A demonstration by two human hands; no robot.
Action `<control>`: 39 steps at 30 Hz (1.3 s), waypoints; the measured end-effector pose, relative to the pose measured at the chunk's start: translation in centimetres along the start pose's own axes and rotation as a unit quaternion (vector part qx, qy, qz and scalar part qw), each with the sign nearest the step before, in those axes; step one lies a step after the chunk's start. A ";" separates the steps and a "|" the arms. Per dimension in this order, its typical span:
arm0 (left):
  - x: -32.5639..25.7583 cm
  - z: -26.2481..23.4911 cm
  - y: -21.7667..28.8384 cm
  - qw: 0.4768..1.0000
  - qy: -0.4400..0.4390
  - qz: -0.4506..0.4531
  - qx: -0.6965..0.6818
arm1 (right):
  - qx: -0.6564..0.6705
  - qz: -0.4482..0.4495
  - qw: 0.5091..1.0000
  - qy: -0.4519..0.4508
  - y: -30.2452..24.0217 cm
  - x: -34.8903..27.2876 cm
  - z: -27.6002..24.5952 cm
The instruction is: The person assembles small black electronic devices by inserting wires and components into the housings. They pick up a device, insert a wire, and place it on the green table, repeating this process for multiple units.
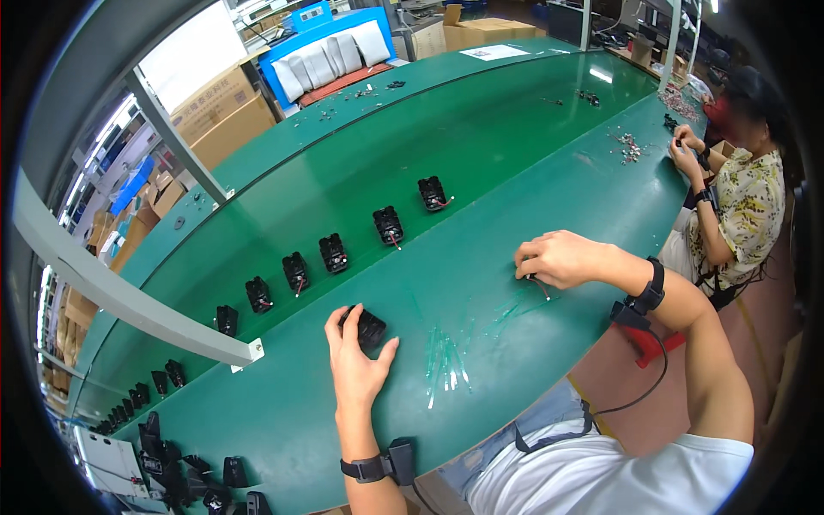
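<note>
My left hand point(356, 365) is closed around a black plastic housing point(371, 330) on the green bench, thumb on one side and fingers over the other. Farther right, the curled fingers of my right hand point(558, 259) pinch a small dark part low over the bench top. A thin red wire point(542, 290) sticks out beneath them; most of the part is hidden by the fingers. Between my hands lie several thin clear, shiny strips point(444, 365), some with white ends.
Along the green conveyor belt point(481, 163) stands a row of black housings point(388, 225), several trailing red wires. More black housings point(233, 472) lie at lower left. A grey metal post point(129, 287) rises beyond my left hand. Small parts point(631, 148) lie near a co-worker point(738, 189).
</note>
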State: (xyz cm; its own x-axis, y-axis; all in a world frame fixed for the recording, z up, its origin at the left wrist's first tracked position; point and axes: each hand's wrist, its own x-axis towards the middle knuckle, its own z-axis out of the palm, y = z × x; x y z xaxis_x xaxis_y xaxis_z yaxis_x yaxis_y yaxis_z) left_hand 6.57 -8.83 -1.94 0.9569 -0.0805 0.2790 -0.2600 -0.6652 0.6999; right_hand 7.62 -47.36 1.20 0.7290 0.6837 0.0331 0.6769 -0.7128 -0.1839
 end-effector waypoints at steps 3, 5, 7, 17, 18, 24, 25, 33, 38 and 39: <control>0.2 0.2 -1.2 1.000 0.013 0.017 -0.015 | 0.041 0.002 0.999 0.024 -0.2 0.9 -0.1; 0.3 0.4 -1.8 0.995 0.043 0.094 -0.004 | 0.116 -0.020 0.991 0.062 -0.9 1.8 -1.0; 0.4 0.5 -0.5 0.992 0.043 0.102 -0.060 | 0.235 -0.008 0.965 0.119 -2.2 3.0 -1.6; -0.8 3.0 1.7 0.976 -0.030 0.129 -0.173 | 0.603 0.000 0.789 0.120 -8.6 9.9 3.1; -0.7 3.3 1.6 0.974 -0.036 0.118 -0.188 | 0.631 0.009 0.768 0.111 -8.8 10.2 3.7; -0.5 2.9 2.9 0.981 -0.019 0.164 -0.105 | 0.652 0.033 0.742 0.156 -8.4 9.8 4.6; -0.5 3.2 3.1 0.979 -0.020 0.162 -0.121 | 0.647 0.033 0.742 0.170 -8.3 9.5 4.8; -1.2 4.7 3.8 0.963 -0.021 0.104 -0.248 | 0.524 0.021 0.815 0.246 -9.0 8.1 4.3; -0.7 4.8 3.9 0.964 -0.025 0.129 -0.233 | 0.387 -0.042 0.865 0.316 -9.3 8.0 3.5; -0.8 5.0 3.9 0.961 -0.024 0.127 -0.243 | 0.399 -0.032 0.861 0.312 -9.3 7.9 3.7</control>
State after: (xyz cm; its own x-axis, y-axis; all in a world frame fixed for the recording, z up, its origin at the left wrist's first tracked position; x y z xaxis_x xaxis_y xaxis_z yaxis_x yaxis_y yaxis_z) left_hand 5.47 -15.12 -2.71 0.8564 -0.2357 0.4594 -0.5047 -0.1942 0.8412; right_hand 6.69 -34.71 -0.48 0.7739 0.3229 0.5448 0.6138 -0.1705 -0.7708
